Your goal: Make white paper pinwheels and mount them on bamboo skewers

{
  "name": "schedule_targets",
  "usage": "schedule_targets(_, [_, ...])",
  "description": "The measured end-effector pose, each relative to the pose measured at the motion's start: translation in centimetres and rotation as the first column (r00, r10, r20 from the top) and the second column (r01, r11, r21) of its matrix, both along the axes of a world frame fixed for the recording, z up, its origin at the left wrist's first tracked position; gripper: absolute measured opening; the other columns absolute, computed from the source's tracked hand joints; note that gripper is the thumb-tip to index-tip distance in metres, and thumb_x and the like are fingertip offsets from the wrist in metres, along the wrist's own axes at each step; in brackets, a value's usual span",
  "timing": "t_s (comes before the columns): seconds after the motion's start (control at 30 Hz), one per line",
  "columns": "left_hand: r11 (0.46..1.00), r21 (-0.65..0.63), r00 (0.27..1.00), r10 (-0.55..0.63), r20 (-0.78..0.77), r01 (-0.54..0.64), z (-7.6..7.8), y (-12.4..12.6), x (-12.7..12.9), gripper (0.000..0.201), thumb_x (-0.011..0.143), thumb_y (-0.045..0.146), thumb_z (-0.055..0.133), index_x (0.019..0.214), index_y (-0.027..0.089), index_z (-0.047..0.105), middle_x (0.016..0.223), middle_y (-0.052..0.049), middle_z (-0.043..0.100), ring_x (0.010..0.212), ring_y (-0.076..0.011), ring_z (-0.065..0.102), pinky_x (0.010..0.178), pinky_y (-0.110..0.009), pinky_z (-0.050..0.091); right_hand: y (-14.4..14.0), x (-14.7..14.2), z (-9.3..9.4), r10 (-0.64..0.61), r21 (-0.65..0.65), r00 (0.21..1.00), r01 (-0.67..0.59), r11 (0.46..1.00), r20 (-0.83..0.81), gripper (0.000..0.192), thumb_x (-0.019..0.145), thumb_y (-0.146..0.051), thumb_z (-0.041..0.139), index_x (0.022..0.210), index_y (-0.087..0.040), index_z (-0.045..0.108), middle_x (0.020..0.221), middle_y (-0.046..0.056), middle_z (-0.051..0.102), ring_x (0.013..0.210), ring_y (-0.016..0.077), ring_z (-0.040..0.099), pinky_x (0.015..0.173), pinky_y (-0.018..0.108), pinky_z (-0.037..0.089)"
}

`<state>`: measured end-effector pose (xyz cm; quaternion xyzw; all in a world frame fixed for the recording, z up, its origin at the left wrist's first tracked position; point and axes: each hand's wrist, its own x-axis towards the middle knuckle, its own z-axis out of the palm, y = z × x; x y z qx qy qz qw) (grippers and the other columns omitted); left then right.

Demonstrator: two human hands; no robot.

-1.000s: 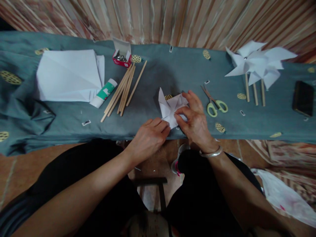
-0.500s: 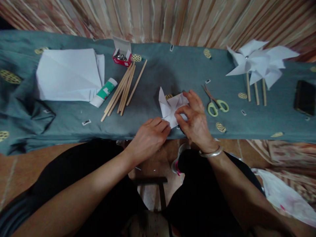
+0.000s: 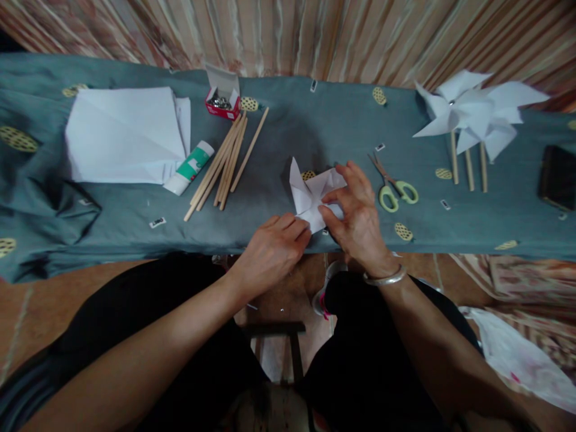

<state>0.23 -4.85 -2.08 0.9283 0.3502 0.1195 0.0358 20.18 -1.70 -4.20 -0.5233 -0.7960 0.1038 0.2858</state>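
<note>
A partly folded white paper pinwheel (image 3: 310, 198) lies near the front edge of the cloth-covered table, some of its points raised. My left hand (image 3: 281, 243) is closed on its lower left corner, with the fingertips partly hidden. My right hand (image 3: 357, 219), a bangle on its wrist, is bent over the right side of the paper. Its thumb and index finger press at the middle, while the other fingers rest by the upper right flap. Green-handled scissors (image 3: 398, 195) lie just right of that hand.
Left of my hands lie wooden sticks (image 3: 229, 159), a glue tube (image 3: 189, 168) and a stack of white paper (image 3: 126, 135). Behind the sticks stands an open red box (image 3: 223, 103) of small metal pieces. Finished pinwheels (image 3: 472, 114) and a dark phone (image 3: 558, 179) are at the right.
The thumb and index finger of my right hand have shifted slightly at the pinwheel's middle and parted a little. My left hand stays in place on the corner.
</note>
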Motion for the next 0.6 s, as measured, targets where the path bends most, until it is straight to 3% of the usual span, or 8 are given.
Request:
schedule_targets(0.27, [1.000, -0.003, 1.000, 0.006, -0.002, -0.006, 0.08, -0.03, -0.01, 0.019, 0.097, 0.017, 0.045, 0.098, 0.012, 0.063, 0.097, -0.008, 0.065, 0.084, -0.0204, 0.056, 0.073, -0.035, 0.048, 0.00, 0.15, 0.28, -0.005, 0.009, 0.993, 0.004, 1.000, 0.119, 0.024, 0.095, -0.036, 0.049, 0.117, -0.036, 0.058, 0.154, -0.002, 0.038, 0.147, 0.0313, 0.027, 0.111, 0.058, 0.037])
schedule_targets(0.47, [1.000, 0.012, 1.000, 0.012, 0.013, -0.012, -0.01, -0.02, -0.02, 0.018, 0.097, 0.017, 0.046, 0.100, 0.011, 0.062, 0.095, -0.007, 0.066, 0.084, -0.0214, 0.058, 0.072, -0.035, 0.049, 0.06, 0.28, 0.17, 0.000, 0.008, 0.995, -0.001, 1.000, 0.098, 0.026, 0.095, -0.035, 0.050, 0.119, -0.039, 0.058, 0.153, -0.004, 0.037, 0.148, 0.0295, 0.024, 0.112, 0.060, 0.036])
schedule_targets(0.6, [0.999, 0.011, 0.999, 0.030, 0.022, -0.031, -0.13, -0.11, 0.02, 0.024, 0.097, 0.016, 0.043, 0.117, 0.011, 0.057, 0.100, -0.008, 0.067, 0.088, -0.0210, 0.059, 0.077, -0.035, 0.050, 0.10, 0.29, 0.14, 0.002, -0.040, 0.995, 0.002, 0.999, 0.097, 0.030, 0.095, -0.035, 0.049, 0.124, -0.041, 0.056, 0.156, -0.007, 0.033, 0.149, 0.0324, 0.020, 0.114, 0.061, 0.031])
